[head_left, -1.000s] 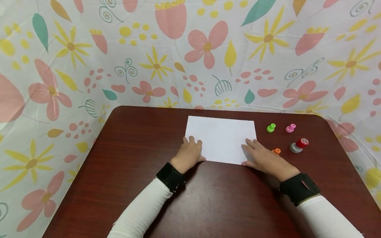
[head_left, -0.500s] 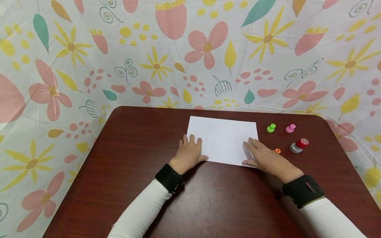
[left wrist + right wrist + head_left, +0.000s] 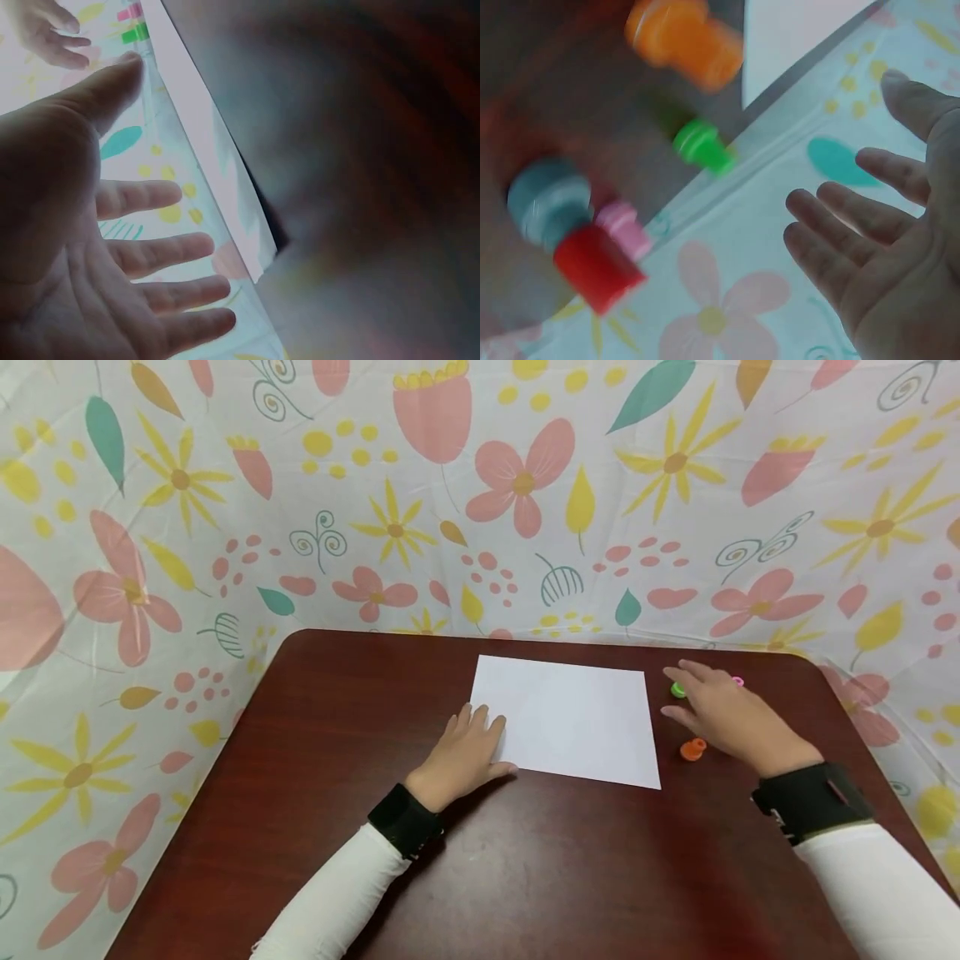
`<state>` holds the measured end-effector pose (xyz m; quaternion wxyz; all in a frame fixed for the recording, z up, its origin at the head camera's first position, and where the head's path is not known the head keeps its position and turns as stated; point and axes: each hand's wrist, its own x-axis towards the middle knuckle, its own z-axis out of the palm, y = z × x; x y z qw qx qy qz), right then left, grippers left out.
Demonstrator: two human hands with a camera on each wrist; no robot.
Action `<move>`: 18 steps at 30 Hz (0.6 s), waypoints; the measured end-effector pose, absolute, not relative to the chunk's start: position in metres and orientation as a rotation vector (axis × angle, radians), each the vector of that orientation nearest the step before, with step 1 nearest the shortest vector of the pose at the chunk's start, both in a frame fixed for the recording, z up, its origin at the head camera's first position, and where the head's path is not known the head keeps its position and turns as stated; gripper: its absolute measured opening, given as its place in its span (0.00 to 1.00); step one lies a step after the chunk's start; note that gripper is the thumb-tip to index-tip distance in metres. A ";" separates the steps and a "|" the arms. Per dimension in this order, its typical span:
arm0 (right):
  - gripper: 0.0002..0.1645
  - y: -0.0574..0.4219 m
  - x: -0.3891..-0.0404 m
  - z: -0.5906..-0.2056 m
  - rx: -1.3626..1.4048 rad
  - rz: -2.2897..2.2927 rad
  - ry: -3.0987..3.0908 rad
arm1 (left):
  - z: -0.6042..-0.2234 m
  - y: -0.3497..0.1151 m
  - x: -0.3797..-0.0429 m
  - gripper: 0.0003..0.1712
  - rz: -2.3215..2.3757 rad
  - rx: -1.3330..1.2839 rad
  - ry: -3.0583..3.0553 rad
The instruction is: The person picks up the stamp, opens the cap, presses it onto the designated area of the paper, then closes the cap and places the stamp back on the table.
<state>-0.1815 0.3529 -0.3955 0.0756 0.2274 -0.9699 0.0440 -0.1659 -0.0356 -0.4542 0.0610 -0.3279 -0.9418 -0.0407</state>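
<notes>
A blank white sheet of paper (image 3: 573,718) lies flat on the table. My left hand (image 3: 456,758) is at its lower left corner, fingers straight and spread over the edge; whether they touch it I cannot tell. My right hand (image 3: 738,718) hovers right of the sheet, fingers loosely extended, holding nothing. Under and around it stand a small green stamp (image 3: 678,690), a pink stamp (image 3: 738,682) and an orange stamp (image 3: 693,749). A larger grey stamp with a red handle (image 3: 598,268) shows in the right wrist view; the right hand hides it in the head view.
The dark brown wooden table (image 3: 352,718) has rounded far corners. A flower-patterned cloth (image 3: 300,485) hangs behind it and along both sides. A black band (image 3: 405,821) circles each wrist, over white sleeves.
The sheet first shifted slightly right. My right hand then left its right edge and moved right and away, over the stamps, uncovering the orange one. The left hand drew back slightly.
</notes>
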 end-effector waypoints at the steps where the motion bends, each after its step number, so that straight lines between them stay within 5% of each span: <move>1: 0.40 0.357 -0.186 -0.394 0.663 0.116 -2.926 | -0.455 -0.038 -0.165 0.42 -0.137 -1.000 -2.848; 18: 0.31 0.376 -0.237 -0.401 0.424 0.120 -3.317 | -0.457 -0.068 -0.146 0.45 -0.100 -1.321 -2.681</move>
